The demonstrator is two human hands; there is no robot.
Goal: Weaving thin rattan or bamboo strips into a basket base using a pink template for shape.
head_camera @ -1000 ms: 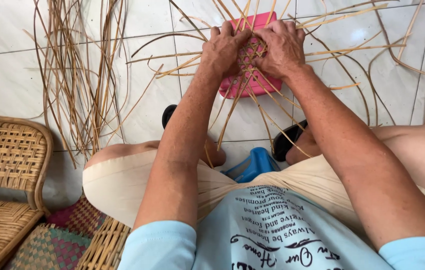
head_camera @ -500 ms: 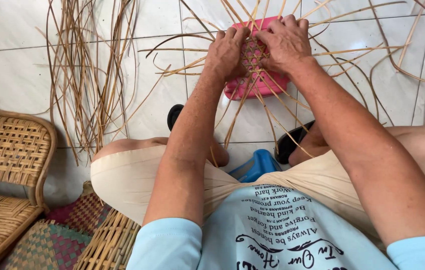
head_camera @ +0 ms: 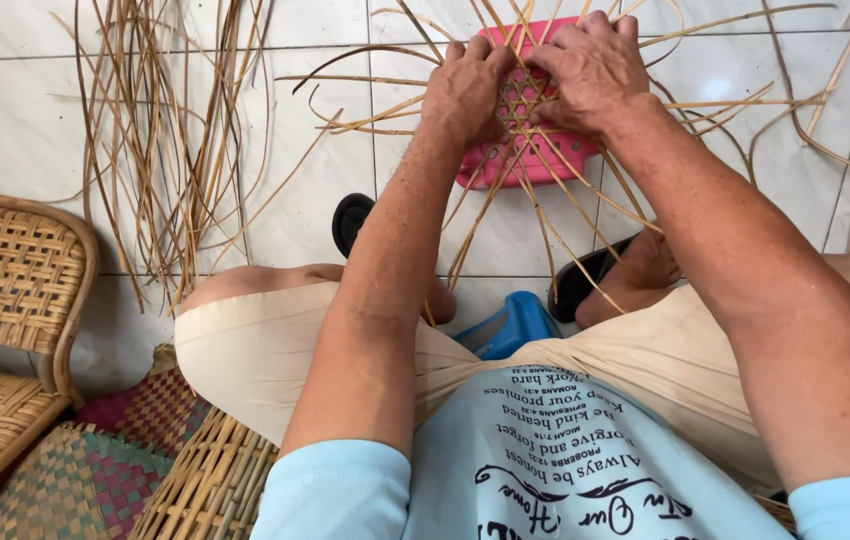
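Note:
A small woven cane mat (head_camera: 523, 100) of thin tan strips rests on a pink plastic stool (head_camera: 535, 160) at the top centre. My left hand (head_camera: 465, 90) presses on its left side with fingers curled over the strips. My right hand (head_camera: 593, 68) grips the strips on its right side. Long loose strip ends (head_camera: 565, 210) fan out from the weave over the white tiled floor (head_camera: 295, 180) toward my knees.
A bundle of loose cane strips (head_camera: 165, 150) lies on the tiles at left. A woven cane chair (head_camera: 5, 290) stands at the far left, with a coloured woven mat (head_camera: 95, 470) and a wicker basket (head_camera: 210, 480) below. A blue stool (head_camera: 510, 325) shows between my legs.
The view has shifted slightly, with the stool and hands now higher in frame. Both hands stay on the weave, fingers working the strips.

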